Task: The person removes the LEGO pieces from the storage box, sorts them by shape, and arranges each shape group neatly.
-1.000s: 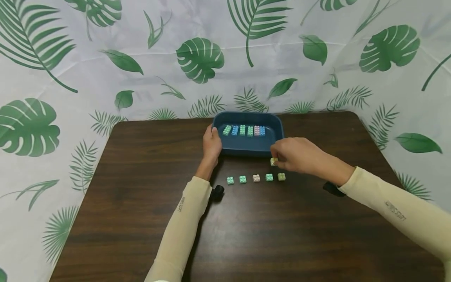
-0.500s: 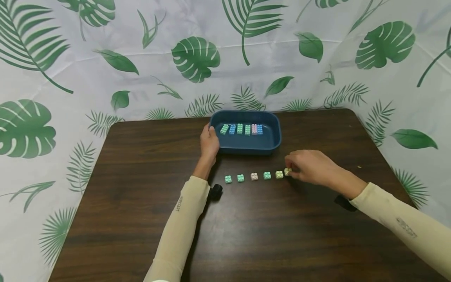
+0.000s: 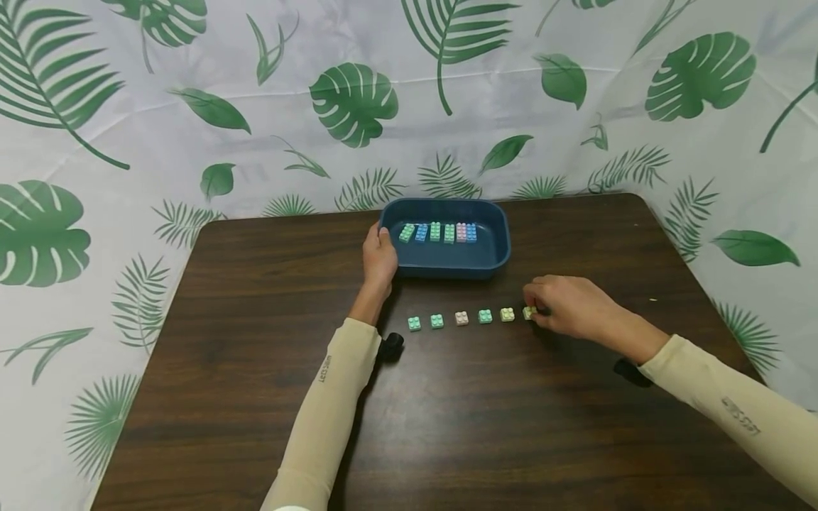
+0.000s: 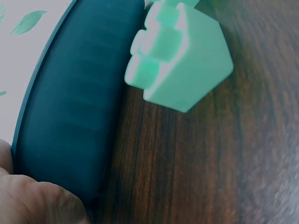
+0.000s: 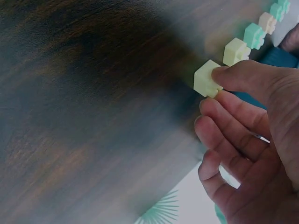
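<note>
My right hand (image 3: 565, 305) pinches a pale yellow toy brick (image 5: 207, 80) between thumb and forefinger, at the right end of a row of small square bricks on the table. Left of it in the row come another yellow brick (image 3: 507, 314), a green brick (image 3: 485, 316), a pinkish-beige brick (image 3: 461, 318) and two more green ones. My left hand (image 3: 380, 259) grips the left side of a dark blue tray (image 3: 447, 271), its thumb over the rim. Inside the tray lie several longer bricks (image 3: 435, 232) in green, blue and pink.
The dark wooden table (image 3: 268, 355) reaches back to a white cloth (image 3: 268, 156) printed with green leaves. The tray stands near the table's far edge, behind the row. A tiny yellowish speck (image 3: 652, 299) lies on the table to the right.
My right hand has moved from the tray's near right corner rightward and toward me, bringing the yellow brick to the row's right end. My left hand still holds the tray.
</note>
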Tool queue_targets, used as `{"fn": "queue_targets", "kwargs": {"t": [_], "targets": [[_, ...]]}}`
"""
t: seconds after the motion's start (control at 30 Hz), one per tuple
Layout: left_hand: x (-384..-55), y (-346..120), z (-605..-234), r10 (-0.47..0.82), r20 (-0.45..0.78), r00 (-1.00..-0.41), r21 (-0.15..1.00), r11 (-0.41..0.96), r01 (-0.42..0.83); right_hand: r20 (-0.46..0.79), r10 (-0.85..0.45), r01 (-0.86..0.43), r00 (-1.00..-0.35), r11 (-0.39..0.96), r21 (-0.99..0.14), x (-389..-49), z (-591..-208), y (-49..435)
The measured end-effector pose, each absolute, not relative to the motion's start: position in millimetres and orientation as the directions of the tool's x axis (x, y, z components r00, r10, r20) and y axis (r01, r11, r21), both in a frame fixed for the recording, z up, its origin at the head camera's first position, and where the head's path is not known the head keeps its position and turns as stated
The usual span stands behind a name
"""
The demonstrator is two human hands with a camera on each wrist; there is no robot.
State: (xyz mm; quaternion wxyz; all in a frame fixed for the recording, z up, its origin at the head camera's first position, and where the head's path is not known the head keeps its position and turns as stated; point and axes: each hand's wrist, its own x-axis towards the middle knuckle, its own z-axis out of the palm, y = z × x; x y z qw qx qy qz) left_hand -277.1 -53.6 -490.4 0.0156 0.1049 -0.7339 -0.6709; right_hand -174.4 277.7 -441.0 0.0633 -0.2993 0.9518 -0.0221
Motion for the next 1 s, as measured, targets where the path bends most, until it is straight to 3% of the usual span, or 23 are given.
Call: {"fn": "queue_targets", "kwargs": {"t": [0.37,0.53,0.8,1.0], "targets": [[-277.4,-53.5,-488.7,-0.183,-0.119,-0.976,0.989,0.068,-0.133,-0.114,-0.568,-0.564,-0.815,0.823,-0.068,-176.1,-439.3,277.6],[-278.6,-53.1,-489.3,-0.18,-0.119,-0.977,0.987,0.082,-0.135,-0.099,-0.526,-0.525,-0.845,0.85,-0.041,-182.8,-421.4,277.5],[-277.8,-52.1,-488.8,-0.171,-0.124,-0.977,0.986,0.088,-0.141,0.055,-0.504,-0.505,-0.862,0.863,-0.006,-213.7,-382.6,260.6],[-277.9,-52.4,-488.0,-0.175,-0.122,-0.977,0.985,0.103,-0.141,0.086,-0.515,-0.52,-0.853,0.853,-0.043,-243.5,-377.8,241.7]]}}
